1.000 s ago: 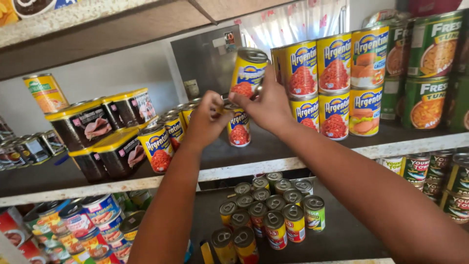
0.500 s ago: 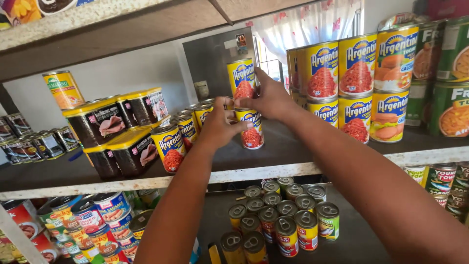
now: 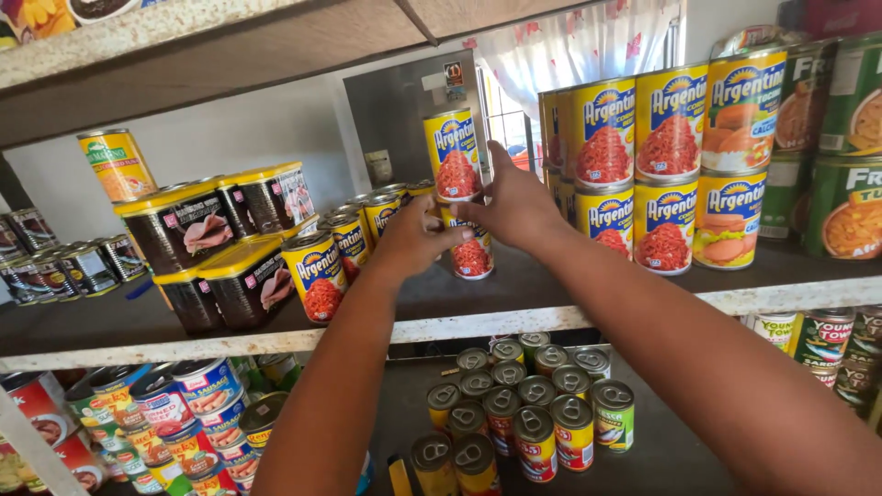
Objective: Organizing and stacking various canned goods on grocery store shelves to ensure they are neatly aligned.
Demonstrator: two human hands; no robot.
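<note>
We have both hands closed around a two-high stack: left hand on the lower corned-beef can, right hand at the joint under the upper can. Standing mid-shelf, the upper can may topple if either grip nudges it off-centre.

Dark wooden shelf — yellow round cans, yellow-lidded rectangular tins on it; lower shelf — small cans.

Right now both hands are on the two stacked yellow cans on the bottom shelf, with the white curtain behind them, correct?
Not the bottom shelf. The head view shows the left hand and right hand on the stacked yellow cans on the middle shelf; the white curtain hangs behind.
</note>
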